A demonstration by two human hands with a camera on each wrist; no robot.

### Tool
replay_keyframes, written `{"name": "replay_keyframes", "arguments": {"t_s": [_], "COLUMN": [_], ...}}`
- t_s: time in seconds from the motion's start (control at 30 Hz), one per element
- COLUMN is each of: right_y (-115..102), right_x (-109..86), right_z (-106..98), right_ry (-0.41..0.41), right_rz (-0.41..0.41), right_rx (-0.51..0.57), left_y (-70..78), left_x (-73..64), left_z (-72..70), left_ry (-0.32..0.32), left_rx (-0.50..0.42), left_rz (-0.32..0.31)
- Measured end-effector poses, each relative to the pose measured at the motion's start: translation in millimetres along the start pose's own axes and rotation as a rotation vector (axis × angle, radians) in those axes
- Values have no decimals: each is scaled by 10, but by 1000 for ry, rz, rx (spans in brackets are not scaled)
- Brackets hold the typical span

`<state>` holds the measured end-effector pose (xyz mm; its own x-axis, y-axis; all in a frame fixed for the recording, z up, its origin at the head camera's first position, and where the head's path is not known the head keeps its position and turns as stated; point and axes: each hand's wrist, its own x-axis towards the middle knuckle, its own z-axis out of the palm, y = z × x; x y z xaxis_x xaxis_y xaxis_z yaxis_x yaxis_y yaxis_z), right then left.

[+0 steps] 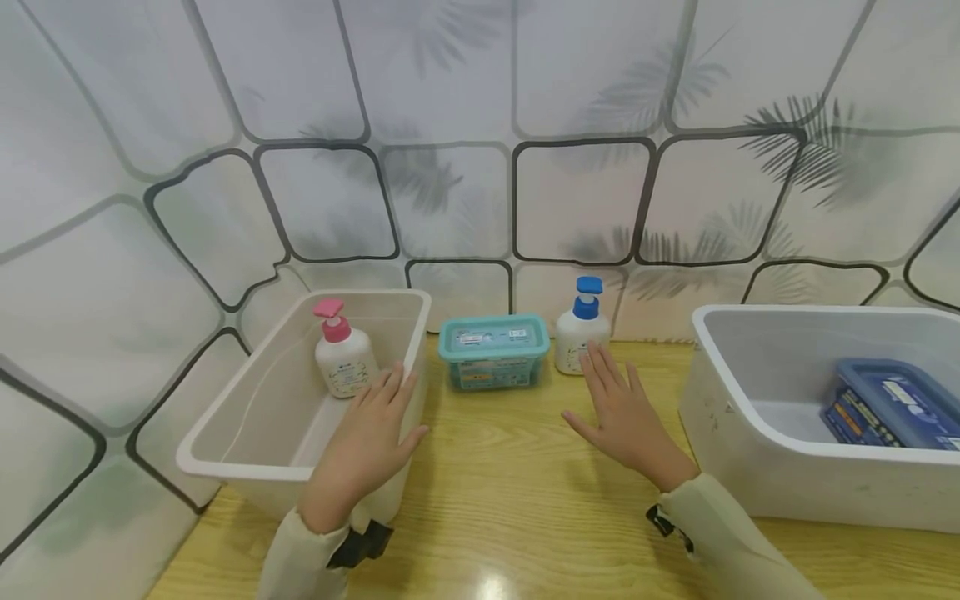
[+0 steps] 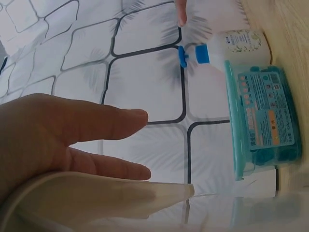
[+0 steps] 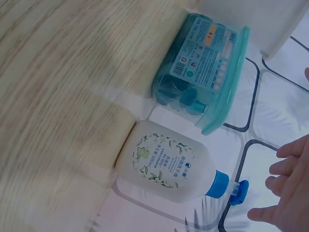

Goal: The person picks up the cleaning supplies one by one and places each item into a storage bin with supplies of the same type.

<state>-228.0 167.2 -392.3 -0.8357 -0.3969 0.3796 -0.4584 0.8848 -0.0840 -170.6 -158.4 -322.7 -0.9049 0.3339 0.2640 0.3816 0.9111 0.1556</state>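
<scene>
My left hand [image 1: 363, 446], fingers extended, is over the right rim of a white bin [image 1: 238, 472]. Inside that bin stands a white pump bottle with a pink top [image 1: 347, 367]. Straight-fingered too, my right hand [image 1: 626, 421] is nearest to a white hand-soap bottle with a blue pump [image 1: 570, 350]. In the right wrist view a gap separates those fingers [image 3: 285, 166] from the blue pump [image 3: 239, 193]. Left of the soap bottle sits a lidded teal plastic box [image 1: 495, 358] with a printed label; its contents are unclear. Neither hand holds anything.
A second white bin [image 1: 795, 479] stands on the right, with a dark blue lidded box [image 1: 896, 404] inside. Behind everything rises a wall covering [image 1: 581, 200] patterned with outlined blocks and leaves. The bins and containers stand on a wood-grain table [image 1: 495, 483].
</scene>
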Motion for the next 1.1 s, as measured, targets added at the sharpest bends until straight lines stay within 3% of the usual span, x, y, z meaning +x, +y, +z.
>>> {"name": "replay_keyframes", "arguments": {"t_s": [0.17, 0.3, 0.4, 0.6, 0.83, 1.1], "right_y": [-5, 0, -2, -18, -3, 21], "right_x": [15, 43, 64, 68, 111, 467], "right_z": [-3, -8, -17, -16, -6, -54], "right_ry": [-12, -16, -12, -32, -6, 48], "right_rz": [4, 1, 4, 16, 4, -87], "right_rx": [-1, -13, -18, -8, 0, 30], "left_y": [-5, -19, -24, -23, -17, -5], "left_x": [18, 59, 78, 26, -9, 42], "left_z": [2, -8, -18, 1, 23, 17], "left_ry": [89, 208, 242, 168, 147, 108], "left_rx": [34, 109, 142, 158, 134, 132], "left_rz": [43, 67, 57, 4, 5, 15]}}
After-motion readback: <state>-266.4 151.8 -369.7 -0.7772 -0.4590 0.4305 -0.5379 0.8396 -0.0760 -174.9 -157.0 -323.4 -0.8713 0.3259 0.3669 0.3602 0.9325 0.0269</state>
